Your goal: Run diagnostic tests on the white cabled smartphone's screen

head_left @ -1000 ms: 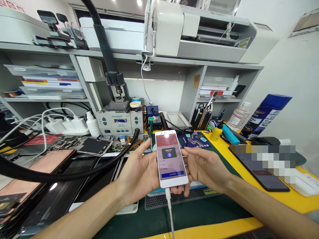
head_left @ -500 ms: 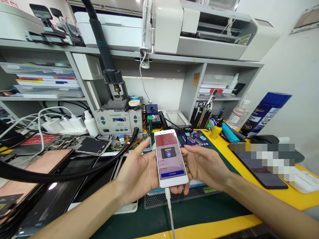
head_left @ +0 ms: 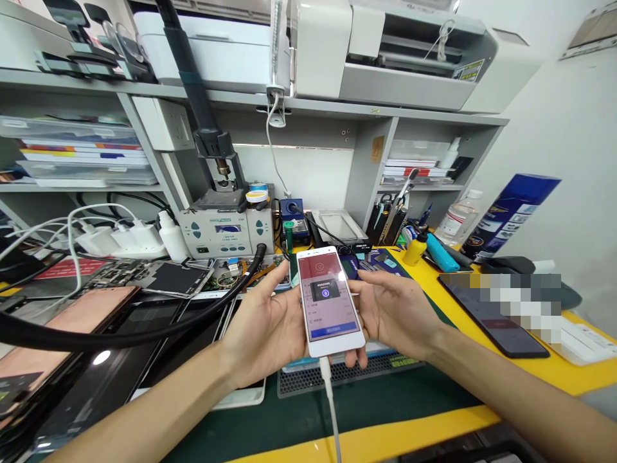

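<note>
A white smartphone (head_left: 332,302) is held up between both hands, its lit screen tilted towards me. The screen shows a red band at the top and a dark pop-up box in the middle. My left hand (head_left: 270,321) supports the phone's left edge, thumb raised beside it and fingers partly hidden behind. My right hand (head_left: 390,315) grips it from the right, with fingertips showing below the lower corner. A white charging cable (head_left: 331,402) is plugged into the bottom of the phone and runs down towards me.
Several phones and opened parts lie on the left, crossed by a thick black hose (head_left: 144,337). A hot-air station (head_left: 226,231) stands behind. On the right are a black phone (head_left: 491,315), a blue spray can (head_left: 511,215) and a clear bottle (head_left: 457,218). A green mat (head_left: 289,424) covers the bench.
The view has shifted slightly, so the bench appears a little to the left and higher. Both hands keep the phone in nearly the same place; a bright reflection now shows on its screen.
</note>
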`<state>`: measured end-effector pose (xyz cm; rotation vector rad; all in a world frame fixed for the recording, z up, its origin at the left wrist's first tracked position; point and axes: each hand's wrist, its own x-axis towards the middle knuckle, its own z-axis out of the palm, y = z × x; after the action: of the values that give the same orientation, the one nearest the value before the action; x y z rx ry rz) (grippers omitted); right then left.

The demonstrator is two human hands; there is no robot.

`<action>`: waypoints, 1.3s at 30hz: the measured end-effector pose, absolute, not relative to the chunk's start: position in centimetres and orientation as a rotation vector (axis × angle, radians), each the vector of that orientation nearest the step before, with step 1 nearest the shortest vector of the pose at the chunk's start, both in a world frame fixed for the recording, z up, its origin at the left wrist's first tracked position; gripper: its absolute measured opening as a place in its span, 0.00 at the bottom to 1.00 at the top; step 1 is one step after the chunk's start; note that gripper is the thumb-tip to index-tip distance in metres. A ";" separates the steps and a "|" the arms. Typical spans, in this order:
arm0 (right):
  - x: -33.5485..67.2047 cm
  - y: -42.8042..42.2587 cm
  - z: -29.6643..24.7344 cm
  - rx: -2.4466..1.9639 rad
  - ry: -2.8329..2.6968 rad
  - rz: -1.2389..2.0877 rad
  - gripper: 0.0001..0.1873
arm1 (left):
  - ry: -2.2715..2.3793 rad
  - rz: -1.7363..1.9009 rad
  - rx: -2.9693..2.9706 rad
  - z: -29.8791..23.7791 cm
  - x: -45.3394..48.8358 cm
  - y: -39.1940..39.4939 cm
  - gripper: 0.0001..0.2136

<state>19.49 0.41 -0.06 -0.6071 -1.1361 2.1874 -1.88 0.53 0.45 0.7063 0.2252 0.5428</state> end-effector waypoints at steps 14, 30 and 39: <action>19.5 0.5 0.2 -0.666 -1.141 2.187 0.28 | 0.212 0.576 0.500 0.0 -2.0 0.9 0.36; 19.5 0.6 0.2 -0.691 -1.091 2.185 0.25 | 0.222 0.586 0.455 -0.2 -2.2 0.9 0.34; 19.5 0.5 0.0 -0.709 -1.114 2.152 0.21 | 0.234 0.579 0.490 -0.2 -2.1 0.8 0.31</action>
<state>19.49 0.46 0.04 -0.7089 -1.1140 2.1524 -2.07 0.77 -0.18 0.4900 0.2343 0.5793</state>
